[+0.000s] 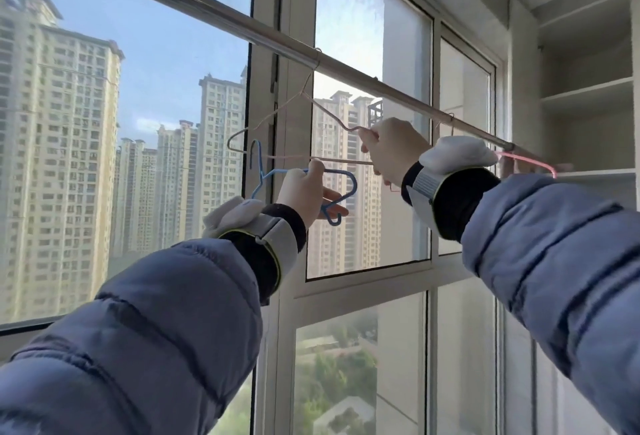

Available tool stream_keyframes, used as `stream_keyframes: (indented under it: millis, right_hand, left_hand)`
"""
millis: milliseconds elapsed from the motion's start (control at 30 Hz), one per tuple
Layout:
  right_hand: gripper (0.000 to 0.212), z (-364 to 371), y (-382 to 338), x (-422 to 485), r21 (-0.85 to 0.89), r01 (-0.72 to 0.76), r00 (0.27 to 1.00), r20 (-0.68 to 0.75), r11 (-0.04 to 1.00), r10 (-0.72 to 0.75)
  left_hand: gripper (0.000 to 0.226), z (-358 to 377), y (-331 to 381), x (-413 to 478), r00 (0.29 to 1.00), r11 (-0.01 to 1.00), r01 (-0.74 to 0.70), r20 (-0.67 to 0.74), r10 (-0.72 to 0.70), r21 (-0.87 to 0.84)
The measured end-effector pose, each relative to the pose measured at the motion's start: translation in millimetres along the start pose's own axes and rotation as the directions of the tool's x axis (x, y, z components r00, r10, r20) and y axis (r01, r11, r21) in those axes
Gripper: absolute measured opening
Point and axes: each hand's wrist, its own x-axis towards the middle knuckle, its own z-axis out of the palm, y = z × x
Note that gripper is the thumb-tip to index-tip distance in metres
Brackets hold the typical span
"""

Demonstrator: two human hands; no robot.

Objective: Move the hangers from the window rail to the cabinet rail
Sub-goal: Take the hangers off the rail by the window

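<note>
A metal window rail (221, 20) runs diagonally from the upper left down to the right. A thin beige wire hanger (277, 112) hangs from it by its hook. My right hand (391, 148) grips that hanger's right shoulder. Below and to the left, my left hand (304, 192) holds a blue hanger (343, 174) that is off the rail, its hook pointing up at the left. A pink hanger (526, 160) hangs further right on the rail, partly hidden behind my right wrist. No cabinet rail shows in view.
White open cabinet shelves (588, 95) stand at the right end of the rail. Large window panes with white frames (280, 164) lie right behind the rail. Both my arms wear padded blue sleeves and wrist bands.
</note>
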Motion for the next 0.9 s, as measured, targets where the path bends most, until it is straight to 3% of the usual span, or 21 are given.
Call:
stream_keyframes:
  millis: [133, 367, 567, 733, 900]
  right_hand:
    - [0.044, -7.6, -2.7, -0.2, 0.124, -0.014, 0.999, 0.042, 0.992, 0.009]
    - [0.039, -9.7, 6.9, 11.8, 0.057, 0.002, 0.985, -0.174, 0.998, 0.008]
    - [0.044, -7.8, 17.4, -7.5, 0.008, -0.016, 0.983, -0.185, 1.0, 0.017]
    - [0.039, -18.2, 36.4, -37.5, -0.09, -0.039, 0.997, -0.071, 0.995, 0.032]
    - [0.032, -32.3, 68.3, -64.4, -0.089, -0.133, 0.977, 0.155, 0.987, 0.145]
  left_hand:
    - [0.046, 6.7, 0.7, -0.3, 1.0, 0.999, -0.022, 0.003, 0.022, 0.034]
    - [0.048, 13.7, 3.1, -1.1, 0.996, 0.995, -0.08, 0.031, 0.078, 0.055]
    - [0.043, 20.7, -1.8, -0.7, 0.996, 0.995, -0.089, 0.016, 0.089, 0.049]
    - [0.029, 40.6, -16.6, -3.0, 0.997, 0.997, -0.074, 0.038, 0.074, 0.015]
    - [0.028, 81.9, -36.2, -9.4, 0.993, 0.995, -0.088, 0.085, 0.084, 0.043]
